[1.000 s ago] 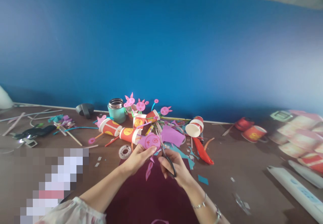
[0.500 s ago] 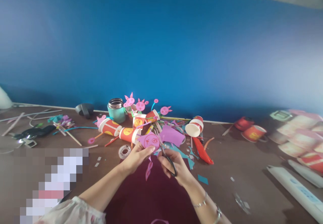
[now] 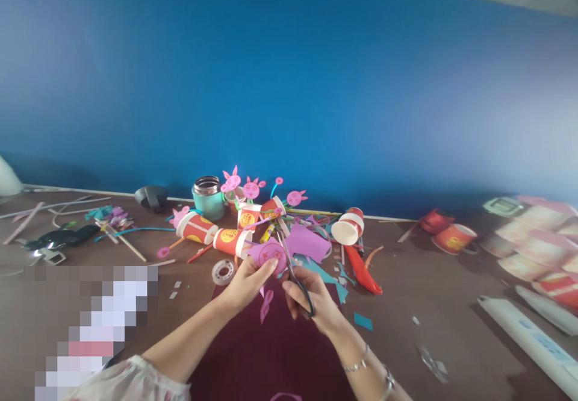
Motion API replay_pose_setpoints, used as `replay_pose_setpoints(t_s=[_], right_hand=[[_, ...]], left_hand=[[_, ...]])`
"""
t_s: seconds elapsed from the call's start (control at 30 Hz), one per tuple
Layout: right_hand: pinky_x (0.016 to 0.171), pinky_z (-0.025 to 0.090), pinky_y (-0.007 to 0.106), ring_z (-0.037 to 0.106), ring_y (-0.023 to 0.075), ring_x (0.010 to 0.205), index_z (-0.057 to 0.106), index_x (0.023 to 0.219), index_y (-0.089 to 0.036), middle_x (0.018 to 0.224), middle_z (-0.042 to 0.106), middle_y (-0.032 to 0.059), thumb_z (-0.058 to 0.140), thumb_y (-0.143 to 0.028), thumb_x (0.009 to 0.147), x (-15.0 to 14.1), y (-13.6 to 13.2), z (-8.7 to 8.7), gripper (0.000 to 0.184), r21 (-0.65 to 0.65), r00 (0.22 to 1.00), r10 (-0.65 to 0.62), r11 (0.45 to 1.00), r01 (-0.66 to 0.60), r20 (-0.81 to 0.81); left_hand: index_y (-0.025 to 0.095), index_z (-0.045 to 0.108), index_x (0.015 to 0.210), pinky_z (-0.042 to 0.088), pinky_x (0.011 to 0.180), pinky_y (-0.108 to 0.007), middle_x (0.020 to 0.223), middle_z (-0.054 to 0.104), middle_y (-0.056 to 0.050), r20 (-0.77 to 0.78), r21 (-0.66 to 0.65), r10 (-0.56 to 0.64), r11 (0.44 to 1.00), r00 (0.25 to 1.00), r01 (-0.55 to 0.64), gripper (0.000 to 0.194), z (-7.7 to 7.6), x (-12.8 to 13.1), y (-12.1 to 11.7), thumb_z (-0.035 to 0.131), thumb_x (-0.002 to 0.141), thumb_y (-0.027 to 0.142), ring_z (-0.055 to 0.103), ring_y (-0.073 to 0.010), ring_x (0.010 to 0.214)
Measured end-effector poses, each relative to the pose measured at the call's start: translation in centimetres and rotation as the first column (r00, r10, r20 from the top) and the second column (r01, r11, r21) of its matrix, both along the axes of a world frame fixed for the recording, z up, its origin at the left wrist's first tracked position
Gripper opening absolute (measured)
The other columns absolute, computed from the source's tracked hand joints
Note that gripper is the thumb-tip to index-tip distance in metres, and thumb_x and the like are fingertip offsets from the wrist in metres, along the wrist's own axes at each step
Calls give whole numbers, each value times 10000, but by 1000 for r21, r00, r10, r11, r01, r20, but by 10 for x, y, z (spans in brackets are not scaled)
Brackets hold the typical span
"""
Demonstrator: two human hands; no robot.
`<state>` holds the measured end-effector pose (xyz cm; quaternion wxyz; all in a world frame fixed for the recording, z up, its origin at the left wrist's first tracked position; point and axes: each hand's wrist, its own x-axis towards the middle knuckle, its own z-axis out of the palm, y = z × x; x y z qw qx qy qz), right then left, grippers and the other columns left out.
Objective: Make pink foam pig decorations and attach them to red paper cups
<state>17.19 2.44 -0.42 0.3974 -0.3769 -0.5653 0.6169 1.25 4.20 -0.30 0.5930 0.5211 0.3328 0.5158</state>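
Observation:
My left hand [image 3: 247, 282] pinches a purple-pink paper piece [image 3: 270, 255] with a face drawn on it, the thumb lying over the drawing. My right hand [image 3: 311, 297] has its fingers through the handles of black-handled scissors [image 3: 301, 289]. The scissor blades point away from me, along the right edge of the paper. Below my hands, a small pink paper cutout [image 3: 266, 306] lies on a dark maroon sheet [image 3: 275, 353]. Just beyond the blades is a larger purple paper sheet [image 3: 307, 243].
Red paper cups [image 3: 228, 239] with pink paper faces [image 3: 251, 189] stand and lie behind my hands. A tape roll [image 3: 223, 272] is at the left, near a teal flask [image 3: 208, 197]. Blue paper scraps [image 3: 362, 321] and a power strip [image 3: 530, 344] lie to the right.
The drawn paper has turned slightly in my left hand, and my left thumb now covers more of the drawing. The scissors have shifted only a little.

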Motion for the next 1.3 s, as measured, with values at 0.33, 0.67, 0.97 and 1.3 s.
replay_pose_setpoints(t_s=[0.33, 0.67, 0.97, 1.3], right_hand=[[345, 244, 164, 359, 36, 318, 561, 750, -151, 406, 432, -87, 648, -468, 761, 1, -1, 4, 328, 0, 999, -5, 1000, 5, 33], [335, 240, 157, 353, 33, 317, 579, 780, -144, 416, 444, -81, 639, -450, 782, 2, 0, 0, 312, -2, 999, -16, 1000, 16, 39], [346, 291, 160, 394, 42, 320, 597, 783, -144, 419, 470, -76, 652, -465, 755, 2, 0, 2, 327, -23, 999, -2, 1000, 3, 39], [327, 248, 166, 347, 33, 303, 597, 769, -137, 416, 452, -81, 649, -465, 767, 3, 1, 1, 332, -4, 998, -18, 1000, 18, 58]], left_hand=[[145, 540, 668, 342, 568, -224, 617, 455, 26, -64, 32, 16, 999, 998, -14, 333, -2, -6, 3, 590, 799, 447, 379, -95, 580], [146, 568, 685, 378, 580, -223, 604, 497, 25, 18, -48, 85, 995, 996, -84, 339, -2, -2, 3, 647, 749, 470, 421, -95, 570], [130, 616, 738, 397, 648, -244, 673, 566, 3, 4, 12, 60, 998, 998, -60, 326, -2, -5, 5, 623, 775, 454, 469, -110, 629], [138, 595, 699, 395, 617, -233, 645, 543, 7, 8, -9, 90, 996, 996, -90, 352, -3, -5, 6, 640, 749, 484, 459, -108, 609]])
